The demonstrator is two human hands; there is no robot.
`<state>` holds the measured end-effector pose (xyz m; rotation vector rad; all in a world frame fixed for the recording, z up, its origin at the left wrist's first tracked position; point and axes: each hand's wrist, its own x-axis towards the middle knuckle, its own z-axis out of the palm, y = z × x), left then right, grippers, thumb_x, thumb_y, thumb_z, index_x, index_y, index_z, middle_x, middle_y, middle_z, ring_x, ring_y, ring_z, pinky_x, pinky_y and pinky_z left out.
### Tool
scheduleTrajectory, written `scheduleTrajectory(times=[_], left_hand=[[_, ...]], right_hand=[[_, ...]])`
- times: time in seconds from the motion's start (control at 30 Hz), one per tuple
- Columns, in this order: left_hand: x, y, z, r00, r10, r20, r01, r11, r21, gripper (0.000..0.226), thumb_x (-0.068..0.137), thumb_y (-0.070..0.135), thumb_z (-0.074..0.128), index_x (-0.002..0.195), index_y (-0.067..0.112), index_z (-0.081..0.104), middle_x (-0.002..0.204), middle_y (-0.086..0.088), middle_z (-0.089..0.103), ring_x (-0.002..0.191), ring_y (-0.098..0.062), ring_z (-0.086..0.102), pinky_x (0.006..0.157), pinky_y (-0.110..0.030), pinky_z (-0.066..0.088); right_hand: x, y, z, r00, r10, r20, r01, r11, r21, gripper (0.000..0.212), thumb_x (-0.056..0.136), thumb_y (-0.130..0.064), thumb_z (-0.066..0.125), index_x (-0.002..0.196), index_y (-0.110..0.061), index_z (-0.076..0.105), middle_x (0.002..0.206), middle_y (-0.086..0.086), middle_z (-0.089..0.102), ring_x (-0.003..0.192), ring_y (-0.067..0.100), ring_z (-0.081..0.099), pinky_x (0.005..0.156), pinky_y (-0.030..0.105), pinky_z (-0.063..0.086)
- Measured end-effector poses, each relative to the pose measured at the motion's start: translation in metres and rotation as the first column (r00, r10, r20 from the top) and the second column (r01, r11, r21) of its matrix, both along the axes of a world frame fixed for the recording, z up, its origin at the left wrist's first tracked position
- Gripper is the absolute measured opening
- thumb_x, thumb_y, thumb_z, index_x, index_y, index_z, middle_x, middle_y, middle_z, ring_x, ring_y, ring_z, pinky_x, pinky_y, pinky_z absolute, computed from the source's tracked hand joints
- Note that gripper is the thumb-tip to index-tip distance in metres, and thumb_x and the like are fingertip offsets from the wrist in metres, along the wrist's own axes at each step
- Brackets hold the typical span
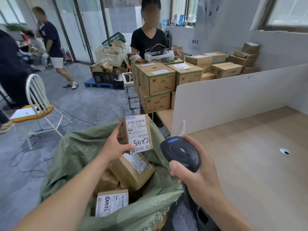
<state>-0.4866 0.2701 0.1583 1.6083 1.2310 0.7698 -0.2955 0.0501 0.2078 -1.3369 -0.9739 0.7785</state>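
The left hand (115, 148) pinches a small labelled parcel (137, 134) between thumb and fingers above the green sack (75, 147), while the right hand (198, 177) wraps a tight grip round the black scanner (180, 151).

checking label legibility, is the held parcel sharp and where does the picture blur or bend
Head view: the parcel in the left hand is sharp enough for its big handwritten digits, fine print soft; the scanner in the right hand is crisp; the person walking in back is blurred; the edges bow from the wide lens.
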Motion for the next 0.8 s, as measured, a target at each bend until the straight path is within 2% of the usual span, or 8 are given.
scheduleTrajectory(times=[0.13, 0.23, 0.37, 0.5, 0.57, 0.63, 0.73, 0.8], left_hand=[[-0.049, 0.013, -0.021, 0.984, 0.151, -0.091, -0.156, 0.986, -0.052, 0.106, 0.078, -0.004, 0.081, 0.16, 0.03, 0.023, 0.14, 0.005, 0.051, 0.116, -0.019, 0.058, 0.094, -0.04, 0.054], [-0.08, 0.02, -0.04, 0.939, 0.273, -0.208, -0.292, 0.954, -0.067, 0.098, 0.077, 0.001, 0.082, 0.157, 0.024, 0.031, 0.148, -0.002, 0.052, 0.123, -0.026, 0.058, 0.103, -0.043, 0.048], [-0.116, 0.031, -0.061, 0.791, 0.43, -0.436, -0.443, 0.893, 0.077, 0.07, 0.084, 0.006, 0.073, 0.148, 0.013, 0.047, 0.142, -0.02, 0.055, 0.133, -0.038, 0.049, 0.105, -0.043, 0.041], [-0.137, 0.042, -0.076, 0.665, 0.446, -0.598, -0.48, 0.87, 0.116, 0.063, 0.092, 0.018, 0.062, 0.151, 0.015, 0.043, 0.156, -0.025, 0.033, 0.145, -0.039, 0.03, 0.115, -0.048, 0.032], [-0.136, 0.044, -0.081, 0.659, 0.444, -0.607, -0.471, 0.873, 0.128, 0.065, 0.092, 0.032, 0.068, 0.15, 0.011, 0.046, 0.158, -0.022, 0.031, 0.147, -0.037, 0.029, 0.115, -0.048, 0.034], [-0.13, 0.044, -0.081, 0.671, 0.444, -0.594, -0.442, 0.882, 0.16, 0.064, 0.092, 0.035, 0.07, 0.146, 0.009, 0.05, 0.155, -0.02, 0.038, 0.145, -0.035, 0.034, 0.113, -0.045, 0.036], [-0.108, 0.046, -0.074, 0.704, 0.432, -0.564, -0.402, 0.897, 0.186, 0.053, 0.093, 0.014, 0.064, 0.144, 0.007, 0.052, 0.152, -0.017, 0.045, 0.142, -0.032, 0.04, 0.113, -0.043, 0.035], [-0.086, 0.045, -0.064, 0.749, 0.403, -0.527, -0.341, 0.915, 0.214, 0.053, 0.092, 0.011, 0.063, 0.144, 0.008, 0.052, 0.152, -0.014, 0.047, 0.14, -0.031, 0.043, 0.113, -0.044, 0.038]], right_hand=[[-0.014, 0.01, -0.006, 0.998, 0.055, -0.015, -0.055, 0.998, -0.012, 0.079, 0.054, -0.044, 0.085, 0.128, -0.046, 0.057, 0.106, 0.003, 0.075, 0.078, 0.015, 0.072, 0.067, 0.023, 0.054], [-0.023, 0.018, -0.012, 0.997, 0.078, -0.01, -0.078, 0.997, -0.02, 0.078, 0.055, -0.046, 0.086, 0.127, -0.048, 0.057, 0.113, -0.002, 0.074, 0.087, 0.021, 0.075, 0.068, 0.026, 0.055], [-0.029, 0.025, -0.019, 0.996, 0.085, 0.005, -0.085, 0.995, -0.042, 0.08, 0.055, -0.049, 0.087, 0.129, -0.049, 0.056, 0.116, -0.006, 0.073, 0.089, 0.018, 0.074, 0.075, 0.035, 0.056], [-0.028, 0.03, -0.021, 0.997, 0.072, 0.007, -0.072, 0.997, -0.042, 0.073, 0.055, -0.048, 0.087, 0.122, -0.057, 0.058, 0.114, -0.002, 0.074, 0.091, 0.024, 0.075, 0.072, 0.033, 0.055], [-0.026, 0.033, -0.022, 0.998, 0.055, 0.004, -0.055, 0.998, -0.041, 0.073, 0.055, -0.048, 0.087, 0.121, -0.058, 0.058, 0.116, -0.003, 0.073, 0.09, 0.027, 0.075, 0.07, 0.031, 0.055], [-0.024, 0.034, -0.022, 0.999, 0.053, 0.003, -0.053, 0.998, -0.039, 0.074, 0.055, -0.048, 0.087, 0.123, -0.056, 0.058, 0.119, -0.004, 0.072, 0.091, 0.029, 0.075, 0.07, 0.031, 0.054], [-0.021, 0.033, -0.023, 0.999, 0.047, 0.004, -0.047, 0.999, -0.028, 0.074, 0.057, -0.045, 0.086, 0.124, -0.054, 0.059, 0.12, -0.003, 0.072, 0.091, 0.029, 0.075, 0.071, 0.032, 0.054], [-0.018, 0.029, -0.023, 1.0, 0.025, 0.004, -0.025, 0.999, -0.024, 0.072, 0.057, -0.044, 0.086, 0.123, -0.054, 0.059, 0.117, -0.002, 0.074, 0.089, 0.025, 0.075, 0.072, 0.032, 0.054]])
